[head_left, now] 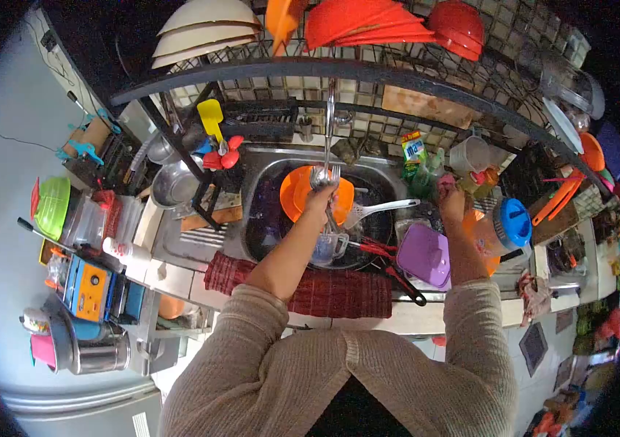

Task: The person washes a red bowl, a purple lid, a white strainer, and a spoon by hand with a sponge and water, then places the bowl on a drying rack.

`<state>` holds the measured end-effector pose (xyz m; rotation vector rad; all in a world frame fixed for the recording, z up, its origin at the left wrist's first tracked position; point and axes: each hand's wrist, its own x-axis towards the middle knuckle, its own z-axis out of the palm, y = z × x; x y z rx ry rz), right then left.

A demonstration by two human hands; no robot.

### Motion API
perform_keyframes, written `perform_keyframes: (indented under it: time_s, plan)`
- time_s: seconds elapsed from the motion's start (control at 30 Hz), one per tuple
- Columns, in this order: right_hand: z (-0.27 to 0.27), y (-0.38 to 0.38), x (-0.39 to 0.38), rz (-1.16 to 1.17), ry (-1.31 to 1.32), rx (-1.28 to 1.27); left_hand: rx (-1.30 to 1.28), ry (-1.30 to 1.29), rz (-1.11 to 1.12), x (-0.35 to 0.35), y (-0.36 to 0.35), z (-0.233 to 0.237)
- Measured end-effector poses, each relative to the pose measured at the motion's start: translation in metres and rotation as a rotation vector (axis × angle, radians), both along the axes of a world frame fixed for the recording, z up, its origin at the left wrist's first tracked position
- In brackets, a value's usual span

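Observation:
My left hand [320, 199] is closed around a bunch of metal cutlery [324, 175], forks among it, held upright under the tap [330, 124]. Behind the hand, orange bowls [292, 193] sit in the sink [252, 237]. A white slotted turner [379, 207], a clear cup [328, 249] and red-handled tongs [370, 247] lie in the basin too. On the right, my right hand [453, 205] is closed on a small pink sponge [446, 182], partly hidden by the fingers. It is near a green dish-soap pack [413, 154] and above a purple lid [424, 255].
A black rack bar [310, 68] crosses above the sink, with white bowls [204, 33] and red bowls [365, 22] on it. A dark red cloth [339, 293] covers the front edge. A blue-lidded jug [512, 222] stands right; a metal pan [175, 183] sits left.

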<state>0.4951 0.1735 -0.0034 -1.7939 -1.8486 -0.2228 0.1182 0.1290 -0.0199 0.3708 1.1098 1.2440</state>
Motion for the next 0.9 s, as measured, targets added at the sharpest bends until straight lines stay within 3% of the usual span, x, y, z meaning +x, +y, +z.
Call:
perform_keyframes:
  time_s: [0.07, 0.13, 0.2, 0.23, 0.3, 0.33, 0.37, 0.43, 0.47, 0.5, 0.53, 0.57, 0.63, 0.67, 0.73, 0.9]
  plan:
    - [0.024, -0.013, -0.004, 0.014, 0.097, 0.053, -0.005, -0.210, -0.046, 0.002, 0.008, -0.016]
    - [0.049, -0.025, -0.014, 0.027, 0.190, 0.112, 0.000, -0.207, -0.005, 0.010, 0.002, -0.007]
    - [0.060, -0.033, -0.023, 0.039, 0.434, 0.472, -0.003, -0.206, 0.108, 0.019, -0.001, 0.003]
    - [0.059, -0.036, -0.030, 0.051, 0.436, 0.467, -0.005, -0.207, 0.121, 0.020, -0.001, 0.005]
    - [0.055, -0.047, -0.048, 0.052, 0.704, 0.519, -0.032, -0.266, 0.103, 0.014, -0.004, 0.003]
    - [0.067, -0.060, -0.064, 0.204, 0.993, 0.360, -0.029, -0.241, 0.085, 0.010, 0.000, -0.007]
    - [0.059, -0.047, -0.084, 0.256, 1.000, 0.548, -0.032, -0.238, 0.098, 0.009, -0.001, -0.010]
    - [0.081, -0.052, -0.115, 0.183, 1.745, -0.181, -0.016, -0.226, 0.180, 0.007, 0.001, -0.008]
    - [0.060, -0.035, -0.127, 0.385, 1.812, -0.320, -0.007, -0.219, 0.192, 0.007, -0.003, 0.000]
    - [0.044, -0.016, -0.139, 0.225, 1.629, -0.440, -0.006, -0.182, 0.210, 0.010, -0.008, 0.008]
    - [0.043, -0.004, -0.156, 0.259, 1.433, -0.471, -0.004, -0.144, 0.228, 0.011, -0.011, 0.015]
    - [0.006, 0.034, -0.167, 0.449, 1.204, -0.396, 0.009, -0.135, 0.240, 0.010, -0.012, 0.018]
    - [0.025, 0.061, -0.188, 0.629, 0.802, -0.304, 0.001, -0.268, 0.221, 0.004, -0.013, 0.019]
    - [0.041, 0.070, -0.198, 0.651, 0.809, -0.300, 0.043, -0.227, 0.224, 0.003, -0.017, 0.021]
    - [0.072, 0.089, -0.216, 0.669, 0.463, -0.259, 0.050, -0.205, 0.250, 0.002, -0.024, 0.026]
    - [0.070, 0.157, -0.252, 0.695, 0.452, -0.438, 0.084, -0.177, 0.239, -0.002, -0.057, 0.067]
